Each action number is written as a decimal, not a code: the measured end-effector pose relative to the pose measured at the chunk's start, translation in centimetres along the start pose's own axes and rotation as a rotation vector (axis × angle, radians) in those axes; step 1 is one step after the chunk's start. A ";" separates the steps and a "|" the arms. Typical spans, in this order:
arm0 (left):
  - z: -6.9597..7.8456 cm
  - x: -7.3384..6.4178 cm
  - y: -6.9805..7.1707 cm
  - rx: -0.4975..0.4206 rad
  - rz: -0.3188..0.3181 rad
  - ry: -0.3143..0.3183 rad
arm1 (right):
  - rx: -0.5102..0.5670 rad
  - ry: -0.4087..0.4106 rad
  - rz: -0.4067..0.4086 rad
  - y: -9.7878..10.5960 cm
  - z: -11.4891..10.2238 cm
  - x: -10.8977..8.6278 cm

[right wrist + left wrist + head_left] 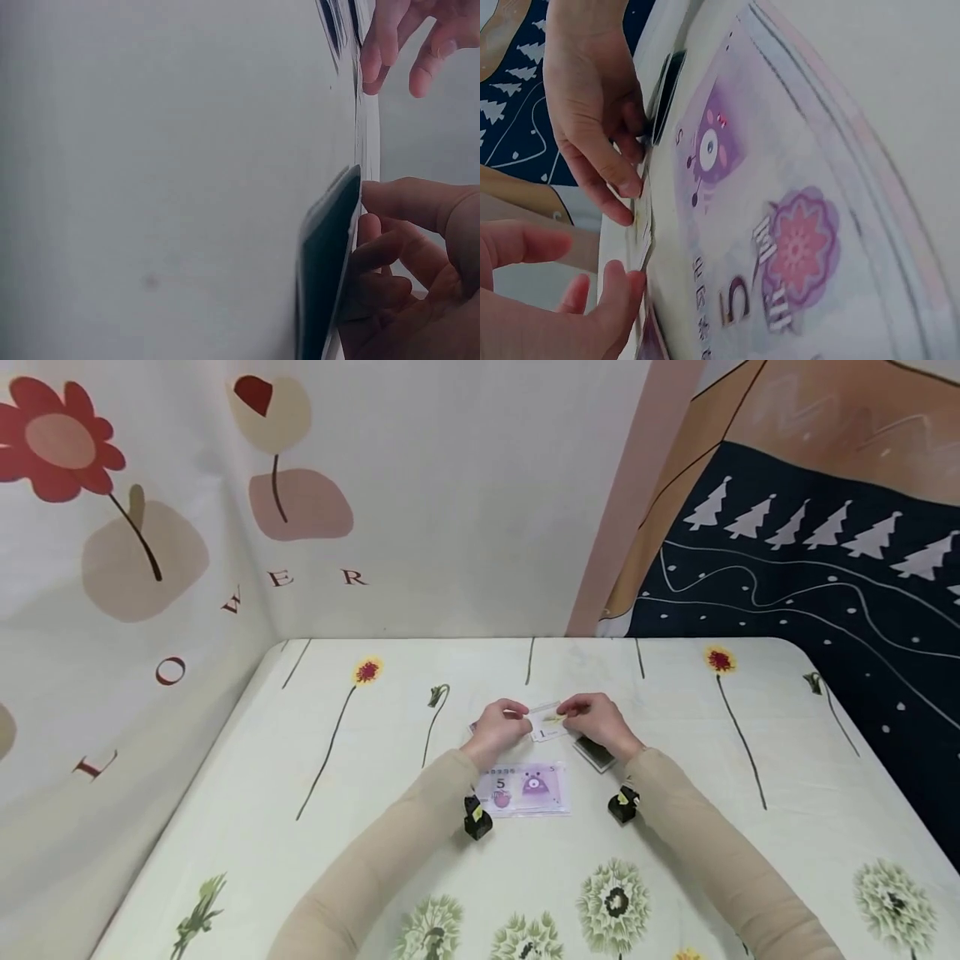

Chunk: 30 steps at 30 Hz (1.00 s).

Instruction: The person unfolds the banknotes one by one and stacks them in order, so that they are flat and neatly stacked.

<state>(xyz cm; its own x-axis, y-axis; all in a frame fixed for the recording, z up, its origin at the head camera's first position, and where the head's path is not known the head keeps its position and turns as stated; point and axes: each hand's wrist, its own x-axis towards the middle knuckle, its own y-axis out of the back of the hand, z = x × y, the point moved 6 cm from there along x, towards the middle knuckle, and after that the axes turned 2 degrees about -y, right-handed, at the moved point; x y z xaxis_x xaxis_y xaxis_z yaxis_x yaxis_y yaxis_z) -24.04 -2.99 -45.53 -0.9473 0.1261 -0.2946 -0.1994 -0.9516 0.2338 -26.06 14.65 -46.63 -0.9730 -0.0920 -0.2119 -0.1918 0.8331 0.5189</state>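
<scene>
A white play banknote (544, 732) printed with a 1 and a yellowish picture lies flat between the two hands. My left hand (500, 727) is at its left end, fingers spread and fingertips at the edge. At the other end, the fingertips of my right hand (600, 724) touch the note, the remaining fingers bent loosely. Under the right palm lies a dark rectangular stack (595, 754), dark green in the right wrist view. Nearer the body is a small pile of purple play banknotes (534, 791) marked 5. Another purple note (652, 341) shows partly below the left hand.
A pale flower-print cloth covers the table (360, 860). Behind it hangs a white curtain (465, 502) with flowers and letters; a dark printed cloth (787, 552) with white trees hangs at the right. Black wrist cameras (476, 818) sit below both sleeves.
</scene>
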 end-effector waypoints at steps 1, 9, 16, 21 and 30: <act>0.0 0.0 -0.1 -0.023 0.002 0.003 | -0.002 0.003 0.003 0.0 0.0 0.0; -0.2 0.3 -1.3 -0.183 -0.004 -0.018 | -0.036 0.022 0.020 0.0 -0.1 -0.2; -0.3 0.8 -1.4 -0.185 0.033 -0.040 | -0.039 0.025 0.018 0.0 -0.1 -0.2; -0.4 1.1 -1.5 -0.245 0.025 -0.079 | -0.019 0.058 0.004 0.1 -0.4 -0.6; 0.3 0.5 -1.7 -0.299 0.015 -0.184 | 0.025 0.203 0.044 0.1 -3.0 -2.2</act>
<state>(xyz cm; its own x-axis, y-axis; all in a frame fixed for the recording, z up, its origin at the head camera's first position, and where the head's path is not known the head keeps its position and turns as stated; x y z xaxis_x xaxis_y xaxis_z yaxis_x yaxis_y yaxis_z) -24.21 -1.20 -45.75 -0.9844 0.1340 -0.1145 -0.1286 -0.9903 -0.0527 -24.33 13.26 -43.64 -0.9868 -0.1609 -0.0169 -0.1475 0.8520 0.5023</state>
